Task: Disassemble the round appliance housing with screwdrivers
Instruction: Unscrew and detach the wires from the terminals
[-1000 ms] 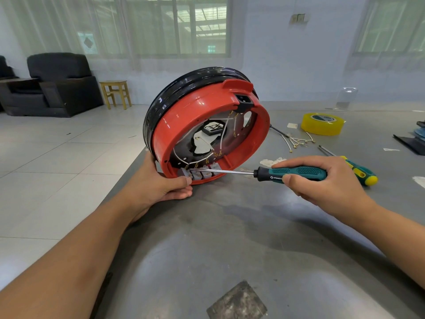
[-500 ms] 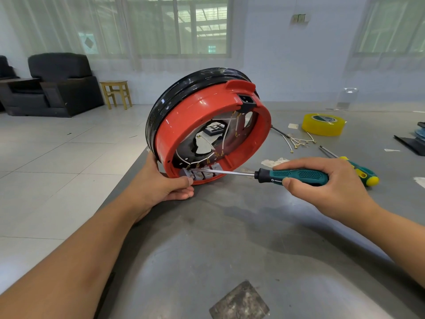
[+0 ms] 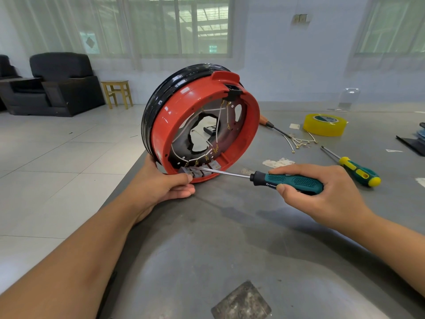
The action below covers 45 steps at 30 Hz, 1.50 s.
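Observation:
The round red and black appliance housing (image 3: 170,120) stands tilted on its edge at the grey table's left side, its open inside with white wires facing me. My left hand (image 3: 161,185) grips its lower rim, thumb by a row of grey terminal blocks (image 3: 199,170). My right hand (image 3: 322,192) holds a teal-handled screwdriver (image 3: 292,180); its tip reaches the terminal blocks.
A second screwdriver (image 3: 358,171) with a green and yellow handle lies right of my hand. Behind it lie loose wires (image 3: 299,141), a yellow tape roll (image 3: 324,124) and an orange-handled tool (image 3: 266,123). The table (image 3: 230,238) edge runs along the left. Dark armchairs and a wooden stool stand beyond.
The housing has turned slightly, so its central hole now shows more openly. The screwdriver tip stays at the terminal blocks and both hands keep their hold.

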Each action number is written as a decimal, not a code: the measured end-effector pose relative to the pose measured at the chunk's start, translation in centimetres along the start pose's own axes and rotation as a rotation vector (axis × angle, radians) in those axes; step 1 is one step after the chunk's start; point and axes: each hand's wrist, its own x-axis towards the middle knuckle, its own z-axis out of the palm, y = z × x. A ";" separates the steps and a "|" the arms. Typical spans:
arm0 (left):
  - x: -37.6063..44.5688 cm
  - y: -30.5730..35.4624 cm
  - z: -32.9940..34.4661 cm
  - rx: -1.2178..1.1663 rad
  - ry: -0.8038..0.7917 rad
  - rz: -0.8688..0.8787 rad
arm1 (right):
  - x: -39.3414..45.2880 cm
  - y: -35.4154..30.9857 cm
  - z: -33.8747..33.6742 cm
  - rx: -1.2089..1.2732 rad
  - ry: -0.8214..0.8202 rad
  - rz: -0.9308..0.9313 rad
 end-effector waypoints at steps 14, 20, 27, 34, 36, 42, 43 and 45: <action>-0.4 0.5 0.2 -0.052 0.042 -0.017 | -0.1 0.2 0.5 -0.049 -0.003 -0.065; -0.6 0.7 0.5 -0.064 0.039 -0.007 | -0.2 0.1 0.4 -0.051 0.000 -0.038; -0.8 0.9 0.5 -0.078 0.037 -0.024 | -0.1 0.2 0.5 0.027 -0.005 0.090; -0.6 0.7 0.6 -0.064 0.001 -0.032 | 0.8 0.8 -0.4 0.206 -0.014 0.271; -0.6 0.7 0.5 -0.053 -0.010 -0.032 | 0.8 0.8 -0.5 0.213 -0.014 0.276; -0.6 0.8 0.5 -0.071 0.005 -0.048 | 0.7 0.8 -0.6 0.103 -0.030 0.236; -0.6 0.8 0.4 -0.075 0.010 -0.048 | 0.6 0.7 -0.6 0.086 -0.030 0.225; -0.6 0.9 0.4 -0.083 0.019 -0.049 | 0.4 0.6 -0.3 0.060 -0.028 0.201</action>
